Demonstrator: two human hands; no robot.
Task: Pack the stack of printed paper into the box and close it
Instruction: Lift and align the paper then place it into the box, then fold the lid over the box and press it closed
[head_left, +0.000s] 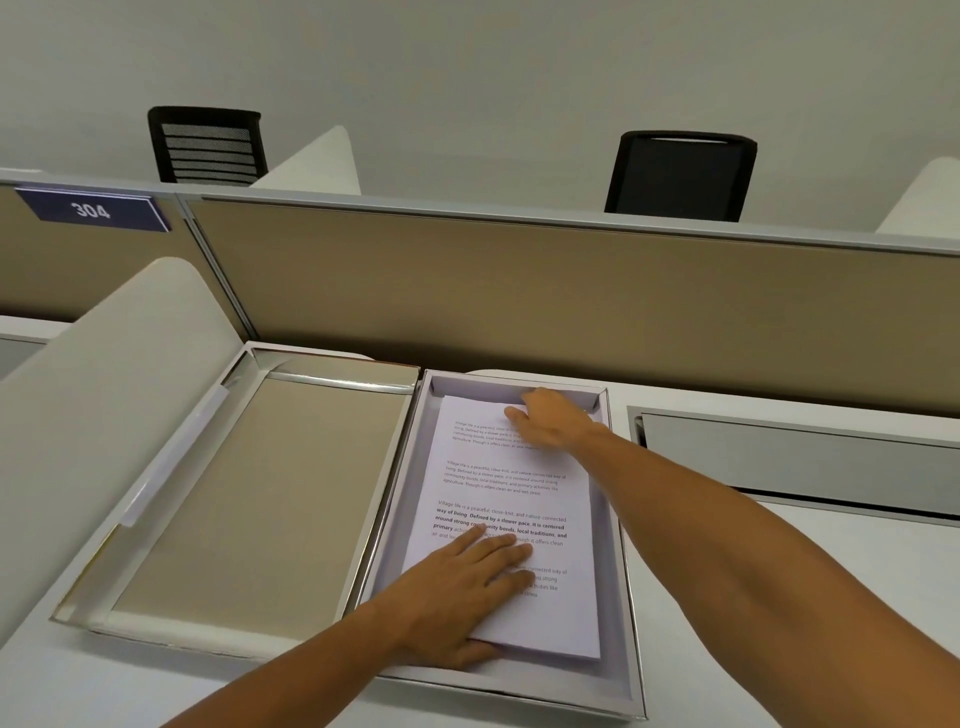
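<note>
Paper stack (511, 499): lies flat inside the box base (618, 519), printed side up, slightly skewed, a gap along the left wall.
Left hand (462, 592): spread, palm down on the stack's near left corner.
Right hand (550, 421): at the far edge, blurred; fingers seem loosely curled on the paper.
Doing it well: square the edges and press the sheets level, I judge.
Lid (260, 493): open, inside up, just left on the surface (779, 649); closing remains.
</note>
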